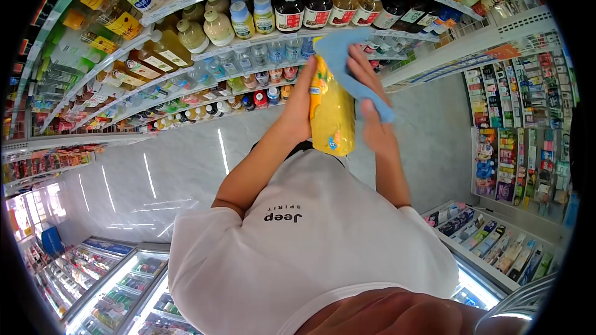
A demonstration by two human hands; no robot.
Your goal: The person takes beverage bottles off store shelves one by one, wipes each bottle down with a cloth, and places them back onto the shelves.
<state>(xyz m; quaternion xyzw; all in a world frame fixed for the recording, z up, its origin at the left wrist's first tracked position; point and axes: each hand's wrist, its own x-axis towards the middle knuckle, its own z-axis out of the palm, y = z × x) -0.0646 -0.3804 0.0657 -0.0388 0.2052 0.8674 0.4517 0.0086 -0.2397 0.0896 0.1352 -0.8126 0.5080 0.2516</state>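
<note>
A yellow bottle [333,108] with an orange and yellow label is held up in front of the chest, its base towards the body. My left hand [300,108] grips its left side. My right hand [378,135], slightly blurred, holds a light blue cloth [340,56] with the thumb on one side and the fingers on the other. The cloth drapes over the far end and right side of the bottle, hiding part of it.
Curved shelves [261,38] full of bottles and jars stand ahead and to the left. At the right is a rack [518,130] of small packages. Lit coolers [118,298] stand at the lower left. Grey floor [186,155] shows around the body.
</note>
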